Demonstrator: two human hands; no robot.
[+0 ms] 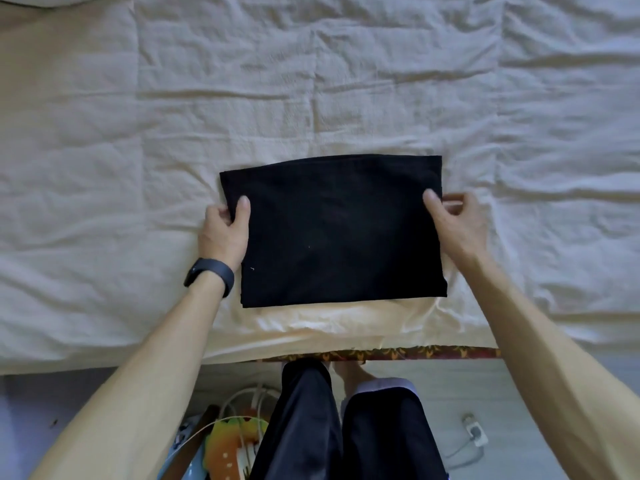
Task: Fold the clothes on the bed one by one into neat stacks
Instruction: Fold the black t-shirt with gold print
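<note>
A black garment (337,233), folded into a flat rectangle, lies on the cream bedsheet (173,133) near the bed's front edge. My left hand (225,230) grips its left edge, thumb on top and fingers curled under the cloth. My right hand (453,223) holds the right edge the same way, thumb on the black cloth and fingers bent beside it. A dark band sits on my left wrist.
The wrinkled sheet covers the whole bed, with a pillow corner (52,0) at the far left. On the floor lie cables and colourful items (235,434) at the left of my legs and a white plug (476,433) at the right.
</note>
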